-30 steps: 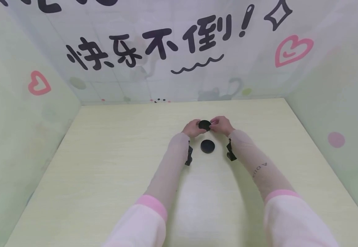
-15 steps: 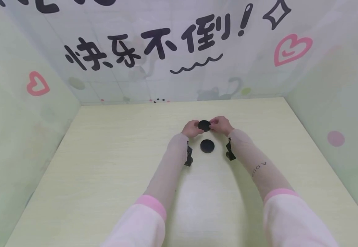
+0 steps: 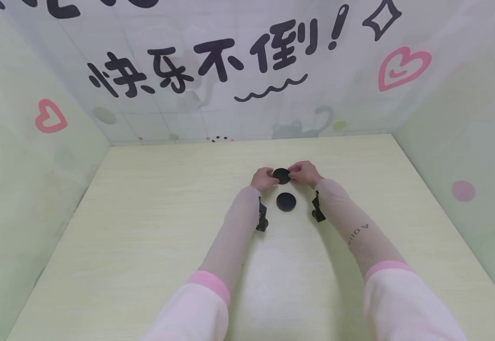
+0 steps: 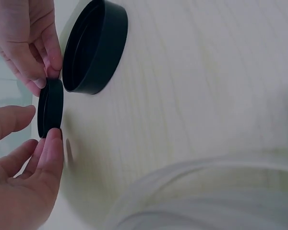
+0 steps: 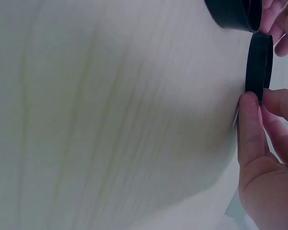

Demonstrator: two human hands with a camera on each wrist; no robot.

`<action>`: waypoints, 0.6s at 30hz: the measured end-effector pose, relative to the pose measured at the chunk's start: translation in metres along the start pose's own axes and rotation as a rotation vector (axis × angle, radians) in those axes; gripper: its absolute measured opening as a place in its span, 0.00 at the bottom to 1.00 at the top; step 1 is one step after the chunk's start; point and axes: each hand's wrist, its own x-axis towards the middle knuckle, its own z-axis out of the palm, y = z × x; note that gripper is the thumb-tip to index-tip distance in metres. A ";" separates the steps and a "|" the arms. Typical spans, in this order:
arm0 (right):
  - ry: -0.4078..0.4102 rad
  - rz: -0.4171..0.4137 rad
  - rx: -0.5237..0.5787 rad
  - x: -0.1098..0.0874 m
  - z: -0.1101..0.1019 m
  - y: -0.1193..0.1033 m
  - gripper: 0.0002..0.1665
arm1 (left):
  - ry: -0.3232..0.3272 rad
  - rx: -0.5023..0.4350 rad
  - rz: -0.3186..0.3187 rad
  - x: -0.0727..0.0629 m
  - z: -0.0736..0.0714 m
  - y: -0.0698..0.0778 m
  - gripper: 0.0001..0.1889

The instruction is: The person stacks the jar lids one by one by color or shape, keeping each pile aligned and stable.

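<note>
Both hands hold a shallow black round lid point(image 3: 281, 176) near the far part of the table. My right hand point(image 3: 306, 174) pinches its right edge between thumb and fingertips. My left hand point(image 3: 263, 179) is around its left edge. In the left wrist view the left fingers point(image 4: 50, 148) touch the rim of the lid point(image 4: 53, 106), and the thumb is beside its hollow face, seemingly just off it. Nearer my body, a second black round piece point(image 3: 286, 201), like a shallow dish point(image 4: 102, 50), lies on the table with its hollow side up.
A pale wood-grain table point(image 3: 153, 213) stretches around both arms. Black wrist cameras point(image 3: 262, 218) hang from both sleeves. A printed back wall point(image 3: 145, 118) and side walls point(image 3: 464, 142) border the table.
The lid and my left hand have shifted slightly toward my body. The right hand has hardly moved, and the dish stays where it was.
</note>
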 end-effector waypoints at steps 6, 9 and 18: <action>-0.008 -0.009 0.005 0.000 0.000 0.000 0.15 | -0.016 -0.052 -0.041 -0.077 -0.038 0.059 0.32; -0.008 -0.018 -0.001 -0.001 -0.001 0.001 0.15 | -0.042 -0.111 -0.077 -0.129 -0.066 0.100 0.28; -0.007 -0.030 -0.010 0.001 -0.001 0.003 0.14 | -0.034 -0.107 -0.066 -0.146 -0.074 0.110 0.23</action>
